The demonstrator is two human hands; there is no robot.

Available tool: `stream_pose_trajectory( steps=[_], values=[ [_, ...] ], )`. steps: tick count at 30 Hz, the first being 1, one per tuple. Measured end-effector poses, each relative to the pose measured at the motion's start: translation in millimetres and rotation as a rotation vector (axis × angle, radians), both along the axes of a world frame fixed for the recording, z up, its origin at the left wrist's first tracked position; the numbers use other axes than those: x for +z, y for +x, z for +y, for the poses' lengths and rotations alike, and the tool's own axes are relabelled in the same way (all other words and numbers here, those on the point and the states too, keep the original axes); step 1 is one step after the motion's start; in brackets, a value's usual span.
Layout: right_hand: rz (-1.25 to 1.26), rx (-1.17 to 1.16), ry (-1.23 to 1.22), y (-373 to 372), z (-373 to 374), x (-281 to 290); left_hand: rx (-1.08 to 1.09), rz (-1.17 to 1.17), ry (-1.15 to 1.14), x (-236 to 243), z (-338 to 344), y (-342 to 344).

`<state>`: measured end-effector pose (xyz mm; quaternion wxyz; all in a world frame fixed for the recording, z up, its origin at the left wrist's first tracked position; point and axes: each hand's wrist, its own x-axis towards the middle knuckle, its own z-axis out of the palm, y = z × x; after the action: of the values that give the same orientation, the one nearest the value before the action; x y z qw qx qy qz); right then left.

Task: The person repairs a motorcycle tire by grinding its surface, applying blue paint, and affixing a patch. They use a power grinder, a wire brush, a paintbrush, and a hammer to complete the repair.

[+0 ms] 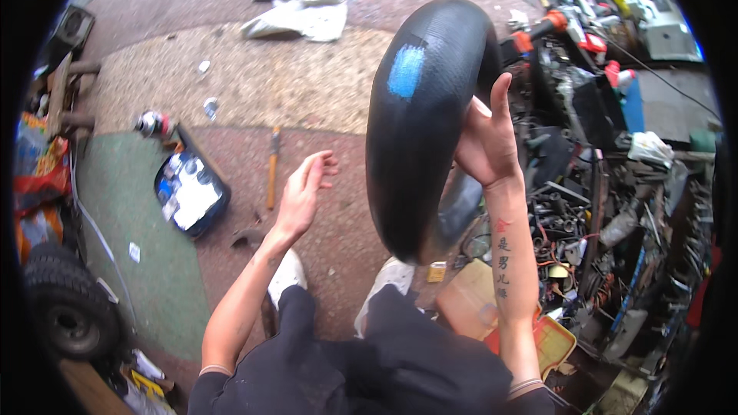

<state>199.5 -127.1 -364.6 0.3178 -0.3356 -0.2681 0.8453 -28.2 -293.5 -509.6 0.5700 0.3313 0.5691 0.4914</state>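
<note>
An inflated black inner tube is held up in front of me, seen nearly edge-on, with a chalky blue patch on its outer face. My right hand grips it from the right, thumb pointing up; the other fingers are partly hidden by the rubber. Lower left of the tube, my left hand is apart from it and empty, its fingers slightly curled and loosely spread. On the ground beyond that hand lies a wooden-handled tool. A dark open case with light-coloured items inside is further left.
Heaped metal parts and tools fill the right side, with an orange plastic tray near my right forearm. A white cloth lies ahead. At left are a spray can and a small tyre.
</note>
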Motion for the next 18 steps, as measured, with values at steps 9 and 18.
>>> stream_pose_trajectory(
  steps=[9,18],
  values=[
    [0.240,-0.195,0.383,62.8,-4.9,100.5,-0.139,-0.075,0.133,80.8,32.6,15.4],
    [0.584,0.015,0.282,17.1,-3.7,67.0,-0.273,0.203,0.089,84.6,-15.1,19.0]
  ],
)
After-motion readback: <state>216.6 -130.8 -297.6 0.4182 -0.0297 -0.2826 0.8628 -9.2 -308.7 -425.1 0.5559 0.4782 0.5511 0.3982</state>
